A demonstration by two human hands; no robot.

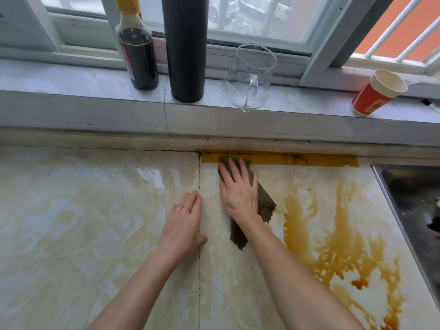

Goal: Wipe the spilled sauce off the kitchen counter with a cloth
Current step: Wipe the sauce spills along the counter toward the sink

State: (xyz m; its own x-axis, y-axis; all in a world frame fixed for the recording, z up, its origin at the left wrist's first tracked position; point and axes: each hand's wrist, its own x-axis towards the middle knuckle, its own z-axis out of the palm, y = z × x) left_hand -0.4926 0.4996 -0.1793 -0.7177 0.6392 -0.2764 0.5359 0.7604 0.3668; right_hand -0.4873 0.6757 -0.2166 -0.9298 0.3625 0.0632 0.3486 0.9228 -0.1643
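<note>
My right hand [239, 191] presses the cloth [264, 206] flat with fingers [234, 166] spread, the sauce [333, 236] pooling just right of it, left hand [183, 222] flat on the counter [71, 210].

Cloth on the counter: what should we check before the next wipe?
1. Right hand flat on cloth: ok.
2. Cloth lies on counter: ok.
3. Left hand out of the sauce: ok, it rests on pale counter.
4. Sauce all wiped: not ok, big brown streaks lie right of the cloth.
5. Path from cloth to sauce free of things: ok.
6. Cloth clean enough underneath: cannot tell.
</note>
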